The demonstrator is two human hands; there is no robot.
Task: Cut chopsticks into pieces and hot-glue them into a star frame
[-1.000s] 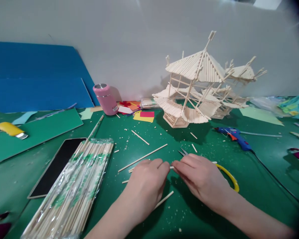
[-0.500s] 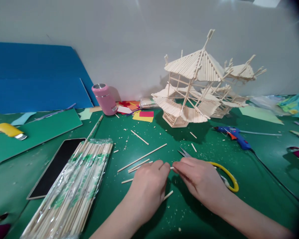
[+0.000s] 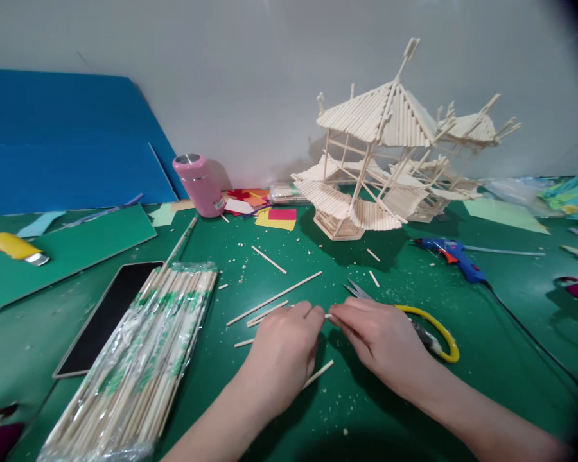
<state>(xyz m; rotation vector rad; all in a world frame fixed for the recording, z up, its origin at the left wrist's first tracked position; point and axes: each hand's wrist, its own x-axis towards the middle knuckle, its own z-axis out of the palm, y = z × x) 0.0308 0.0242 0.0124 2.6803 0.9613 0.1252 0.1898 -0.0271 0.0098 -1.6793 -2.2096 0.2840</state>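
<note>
Head view: stick point(image 3: 328, 316) joins left grip point(image 3: 289, 346), right grip point(image 3: 383, 337).

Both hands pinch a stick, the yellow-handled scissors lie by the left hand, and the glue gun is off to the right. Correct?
Wrong side for the scissors: the head view shows them by the right hand, not the left hand. Both hands pinch a stick, and the glue gun is off to the right.

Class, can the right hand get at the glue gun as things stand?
Probably yes: the glue gun lies beyond the right hand, off to its right, with nothing tall between, though that hand is pinching a stick.
</note>
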